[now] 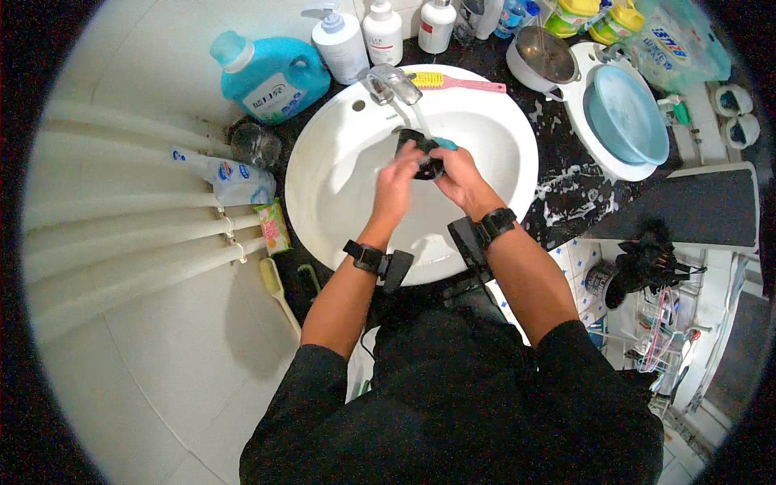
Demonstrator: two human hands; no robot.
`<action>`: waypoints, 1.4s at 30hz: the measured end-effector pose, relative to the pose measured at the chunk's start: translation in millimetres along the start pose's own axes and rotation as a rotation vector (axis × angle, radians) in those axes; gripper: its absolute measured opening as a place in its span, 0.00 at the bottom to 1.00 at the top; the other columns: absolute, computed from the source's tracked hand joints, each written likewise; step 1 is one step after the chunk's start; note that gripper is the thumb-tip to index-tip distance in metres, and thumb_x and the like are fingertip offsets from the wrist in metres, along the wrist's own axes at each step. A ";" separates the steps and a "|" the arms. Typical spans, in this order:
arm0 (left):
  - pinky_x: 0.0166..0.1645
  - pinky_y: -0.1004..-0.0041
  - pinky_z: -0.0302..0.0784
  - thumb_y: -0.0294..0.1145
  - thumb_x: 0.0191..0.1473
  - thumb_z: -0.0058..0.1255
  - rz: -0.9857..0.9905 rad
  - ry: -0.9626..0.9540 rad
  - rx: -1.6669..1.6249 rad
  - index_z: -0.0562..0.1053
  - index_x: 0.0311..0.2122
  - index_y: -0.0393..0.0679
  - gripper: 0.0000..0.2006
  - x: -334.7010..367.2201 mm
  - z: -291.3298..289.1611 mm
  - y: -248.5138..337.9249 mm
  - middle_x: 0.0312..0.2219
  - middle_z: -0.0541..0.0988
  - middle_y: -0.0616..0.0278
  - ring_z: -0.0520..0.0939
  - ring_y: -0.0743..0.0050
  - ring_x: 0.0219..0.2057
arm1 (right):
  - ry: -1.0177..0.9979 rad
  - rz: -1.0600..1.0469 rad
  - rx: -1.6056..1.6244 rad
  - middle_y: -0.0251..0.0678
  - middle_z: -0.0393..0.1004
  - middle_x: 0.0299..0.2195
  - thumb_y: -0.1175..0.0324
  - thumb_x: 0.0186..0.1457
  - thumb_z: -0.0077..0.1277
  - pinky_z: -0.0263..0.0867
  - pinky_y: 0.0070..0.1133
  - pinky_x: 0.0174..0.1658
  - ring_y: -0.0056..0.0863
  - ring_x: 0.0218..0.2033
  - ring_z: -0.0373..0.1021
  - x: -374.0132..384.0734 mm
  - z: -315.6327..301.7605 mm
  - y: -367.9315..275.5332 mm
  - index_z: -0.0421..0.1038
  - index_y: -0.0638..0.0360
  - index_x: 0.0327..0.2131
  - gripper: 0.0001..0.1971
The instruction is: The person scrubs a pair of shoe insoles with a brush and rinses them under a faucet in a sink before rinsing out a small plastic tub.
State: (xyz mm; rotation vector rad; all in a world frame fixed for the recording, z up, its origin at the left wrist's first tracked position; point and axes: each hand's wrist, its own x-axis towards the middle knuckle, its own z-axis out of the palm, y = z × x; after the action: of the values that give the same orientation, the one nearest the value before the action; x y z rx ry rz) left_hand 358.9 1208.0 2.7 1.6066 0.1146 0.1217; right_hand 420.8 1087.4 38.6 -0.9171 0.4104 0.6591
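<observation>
Under the chrome faucet (394, 84), a small dark object (411, 139) is between my two hands over the white oval sink (315, 186). Its kind cannot be made out. My right hand (462, 176) is closed on its right side, and a teal piece (444, 144) shows at those fingertips. On the left side, my left hand (398, 182) touches the dark object with fingers smeared by motion. A stream of water (423, 123) seems to fall from the faucet near the dark object. Both wrists wear black strapped devices.
A pink-handled brush (469, 84) lies on the sink's back rim. Behind stand a blue detergent jug (275, 79) and a pump bottle (339, 48). A spray bottle (234, 179) lies at left. To the right are a pot (529, 69) and blue basin (618, 113) on wet, foamy countertop.
</observation>
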 end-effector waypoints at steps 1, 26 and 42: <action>0.45 0.71 0.67 0.36 0.53 0.46 -0.146 0.150 0.009 0.69 0.44 0.34 0.17 5.8 -4.0 12.5 0.36 0.75 0.56 0.74 0.68 0.36 | 0.037 0.006 -0.008 0.40 0.69 0.32 0.81 0.47 0.45 0.67 0.23 0.33 0.28 0.29 0.68 2.3 -4.8 0.2 0.65 0.67 0.36 0.10; 0.30 0.71 0.70 0.41 0.51 0.47 -0.749 -0.127 -0.477 0.66 0.41 0.41 0.16 48.9 -7.0 13.0 0.31 0.70 0.64 0.72 0.75 0.30 | -0.324 -0.097 -1.008 0.44 0.55 0.54 0.69 0.47 0.44 0.48 0.22 0.57 0.33 0.56 0.52 -1.3 4.9 -0.1 0.47 0.69 0.57 0.33; 0.24 0.77 0.68 0.40 0.57 0.41 -0.781 -0.153 -0.647 0.68 0.33 0.42 0.12 51.7 3.8 10.8 0.25 0.72 0.65 0.73 0.78 0.23 | -0.134 0.213 -0.325 0.31 0.67 0.27 0.50 0.53 0.49 0.64 0.24 0.26 0.20 0.24 0.65 32.8 -2.3 -10.0 0.65 0.62 0.41 0.23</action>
State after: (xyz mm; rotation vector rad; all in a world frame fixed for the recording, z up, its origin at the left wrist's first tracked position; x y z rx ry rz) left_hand 410.5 1211.6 13.7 0.8372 0.5178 -0.5221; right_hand 451.5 1092.5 24.0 -1.1376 0.2869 0.9968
